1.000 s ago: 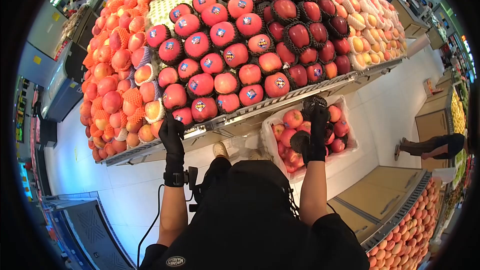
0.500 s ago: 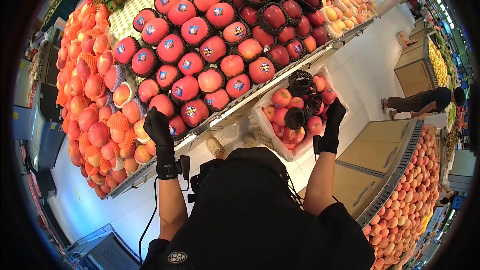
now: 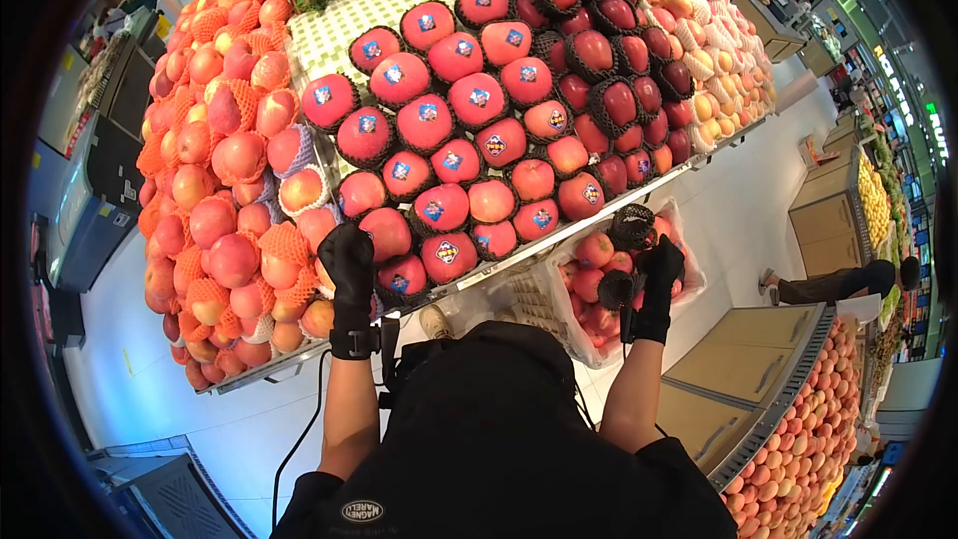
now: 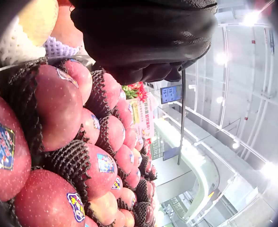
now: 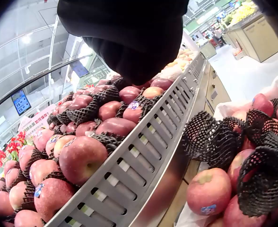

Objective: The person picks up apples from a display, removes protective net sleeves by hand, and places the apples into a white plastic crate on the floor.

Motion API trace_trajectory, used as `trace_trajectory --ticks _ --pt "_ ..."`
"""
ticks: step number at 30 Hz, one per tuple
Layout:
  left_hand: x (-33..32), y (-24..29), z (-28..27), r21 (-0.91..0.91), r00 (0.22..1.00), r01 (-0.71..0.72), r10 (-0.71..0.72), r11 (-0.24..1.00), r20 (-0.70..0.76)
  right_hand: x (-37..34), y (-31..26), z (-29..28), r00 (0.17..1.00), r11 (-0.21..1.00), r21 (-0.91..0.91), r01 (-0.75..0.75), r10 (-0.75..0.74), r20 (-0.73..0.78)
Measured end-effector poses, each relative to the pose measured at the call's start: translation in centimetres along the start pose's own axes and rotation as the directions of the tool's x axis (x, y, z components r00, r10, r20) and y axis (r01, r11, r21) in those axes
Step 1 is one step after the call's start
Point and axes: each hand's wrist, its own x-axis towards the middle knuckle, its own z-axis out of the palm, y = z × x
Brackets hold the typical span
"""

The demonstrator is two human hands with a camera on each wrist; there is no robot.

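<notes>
My left hand [image 3: 349, 265], in a black glove, hovers at the near left corner of the display, beside a red apple [image 3: 385, 234]. In the left wrist view its fingers [image 4: 148, 73] are folded in, with no fruit in them. My right hand [image 3: 659, 269], gloved too, is held over the near right side of a lined crate [image 3: 574, 324] of apples. Its fingers [image 5: 134, 71] are also curled, and nothing shows in them. Black foam nets [image 5: 262, 179] lie on the crate's apples [image 5: 209, 190]. Stickered apples in black nets fill the display rows.
Peach-coloured fruit in orange nets [image 3: 289, 245] is piled left of the apples. A slatted rail [image 5: 143, 146] edges the display. Behind to the right stands another fruit stand [image 3: 798, 439] with cabinets. A person [image 3: 848, 282] bends over at the far right.
The head view has swung away and partly back, shifting the display. My right hand has moved from over the crate's middle toward its near right side. The left hand stays by the display corner.
</notes>
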Motion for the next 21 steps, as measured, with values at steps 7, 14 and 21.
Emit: trace_trajectory --ticks 7,14,21 --pt "0.6 1.9 -3.9 -0.068 0.973 0.022 -0.006 0.997 0.230 2.2 -5.0 3.6 0.995 0.768 0.639 -0.049 0.089 -0.032" --pt "1.0 2.1 -5.3 -0.090 0.968 0.064 -0.040 0.994 0.246 3.7 -12.2 2.6 0.989 0.975 0.167 0.146 -0.141 -0.043" --pt "1.5 2.3 -5.2 -0.047 0.992 -0.087 0.091 0.995 0.091 8.5 -19.4 2.3 0.975 0.526 0.827 -0.199 0.023 0.220"
